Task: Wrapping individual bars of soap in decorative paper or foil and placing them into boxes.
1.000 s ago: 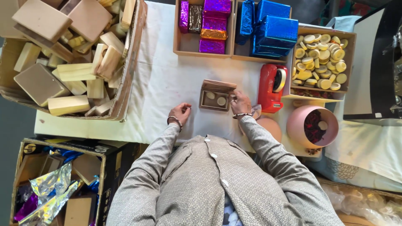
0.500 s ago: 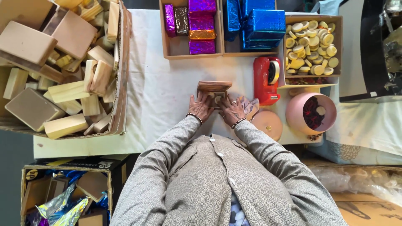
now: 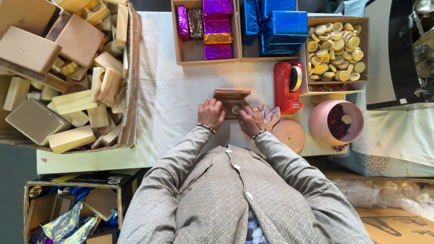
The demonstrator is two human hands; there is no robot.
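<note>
Wooden box (image 3: 231, 102), lid raised, at the near edge of the desk (image 3: 172, 95); left hand (image 3: 211, 113) and right hand (image 3: 250, 120) flank it, fingers curled against its sides, seemingly to steady it. Red tape dispenser (image 3: 286, 87) just right; carton of wood blocks (image 3: 68, 77) at the left edge; pink bowl (image 3: 336, 122) near the right corner

Hands: two, the left hand (image 3: 210, 113) and the right hand (image 3: 250, 120), both on one small wooden box (image 3: 231, 100)
Red tape dispenser (image 3: 286, 86): one
Pink round tub (image 3: 336, 122): one
Pink round lid (image 3: 289, 134): one
Foil-wrapped parcels in the tray (image 3: 181, 50): four, two purple, one dark, one orange
Blue wrapped boxes (image 3: 285, 28): at least two
Yellow discs (image 3: 333, 47): too many to count
Wooden blocks (image 3: 72, 101): a heap, uncounted
</note>
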